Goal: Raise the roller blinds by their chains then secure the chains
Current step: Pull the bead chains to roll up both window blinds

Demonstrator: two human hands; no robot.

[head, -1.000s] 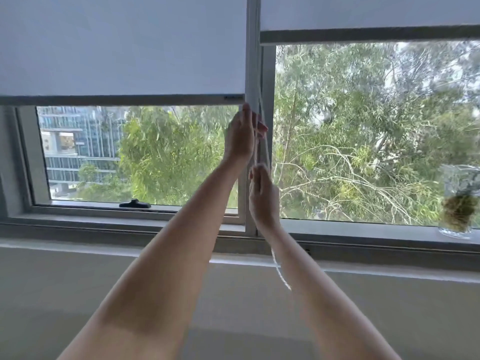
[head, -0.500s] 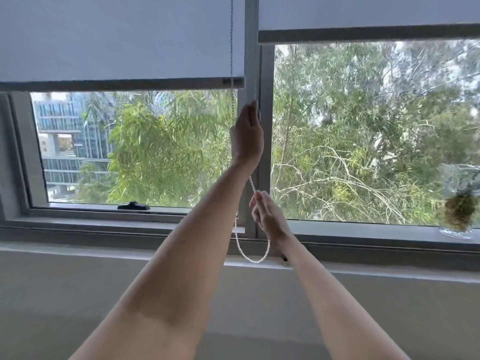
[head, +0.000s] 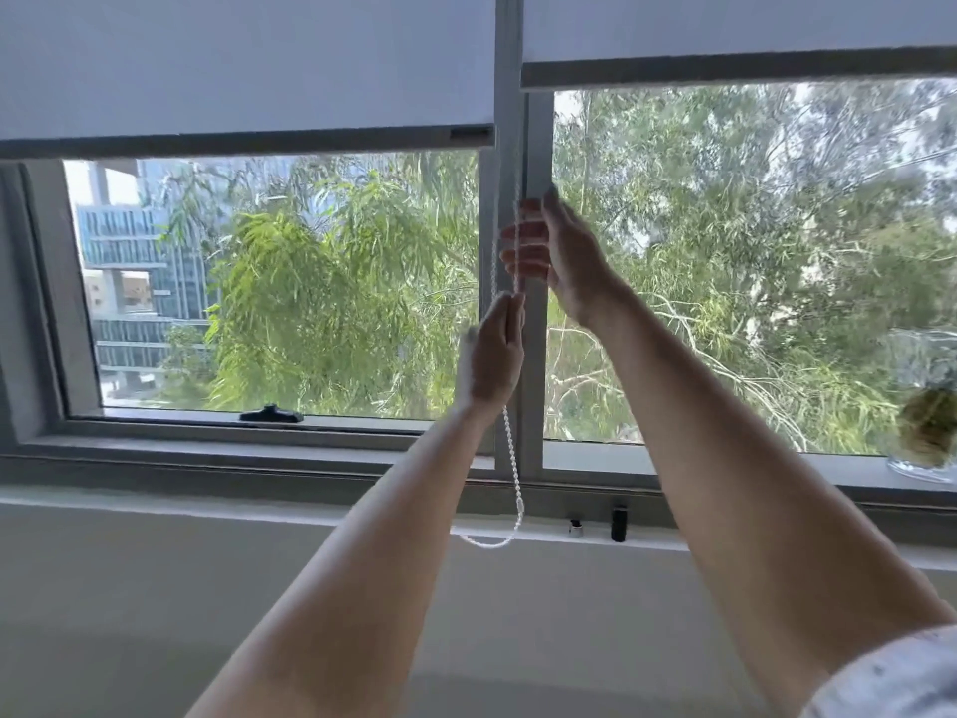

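Note:
A white beaded chain hangs down the grey mullion between two window panes and ends in a loop just below the sill. My left hand is closed on the chain at mid-window height. My right hand is higher, with its fingers curled round the same chain. The left roller blind has its bottom bar about a quarter of the way down the view. The right roller blind sits higher, its bar near the top.
A glass vase with a plant stands on the sill at the far right. A black window handle lies on the left frame. A small black fitting and a metal one sit on the ledge below the mullion. A plain wall lies beneath.
The hands have swapped heights: my left hand came down along the chain and my right hand went up above it. The left blind's bottom bar has risen.

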